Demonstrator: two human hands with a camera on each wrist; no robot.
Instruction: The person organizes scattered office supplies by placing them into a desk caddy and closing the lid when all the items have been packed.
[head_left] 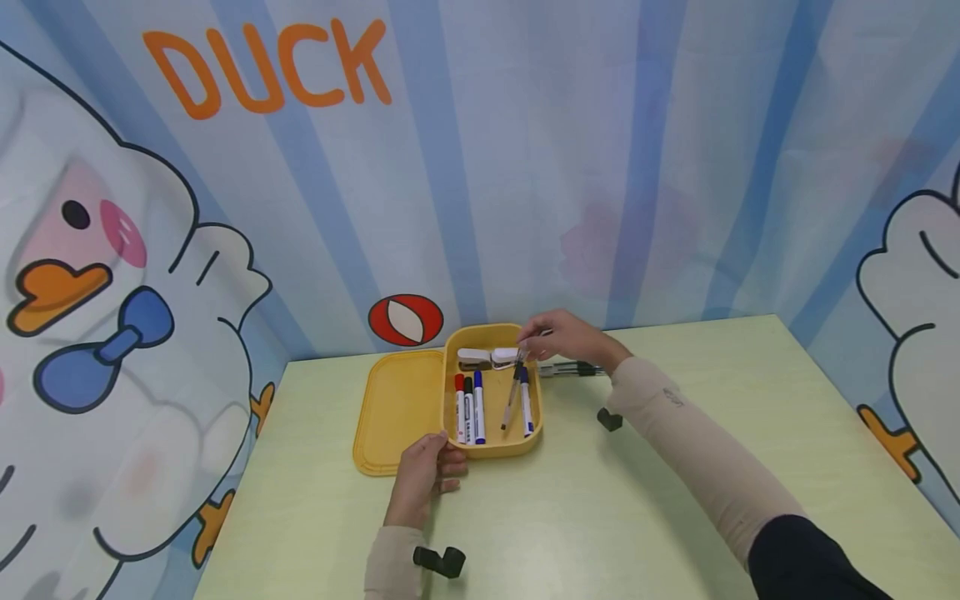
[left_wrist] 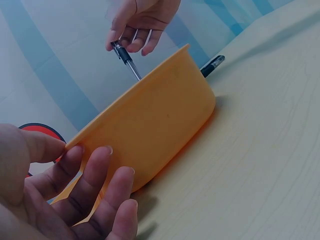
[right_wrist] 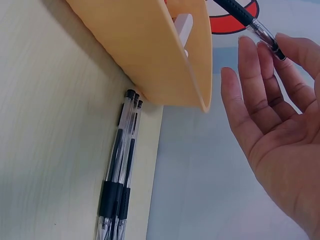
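My right hand (head_left: pixel 566 335) pinches a gel pen (head_left: pixel 512 400) near one end, above the back right of a yellow box (head_left: pixel 510 452). The pen slants down into the box; its black grip (left_wrist: pixel 123 54) shows in the left wrist view. At the box's near left corner, my left hand (head_left: pixel 423 475) holds the rim between thumb and index finger, the other fingers spread along the outer wall. Inside lie a red marker (head_left: pixel 460 408), a black marker (head_left: pixel 469 412), a blue marker (head_left: pixel 479 408) and another blue marker (head_left: pixel 527 408). White items (head_left: pixel 474 357) of unclear kind lie at the back.
Several clear gel pens (right_wrist: pixel 120 155) with black grips lie on the table right of the box, partly behind my right wrist. The flat yellow lid (head_left: pixel 397 417) lies against the box's left side. A printed curtain (head_left: pixel 525 167) stands behind the pale table (head_left: pixel 675 500).
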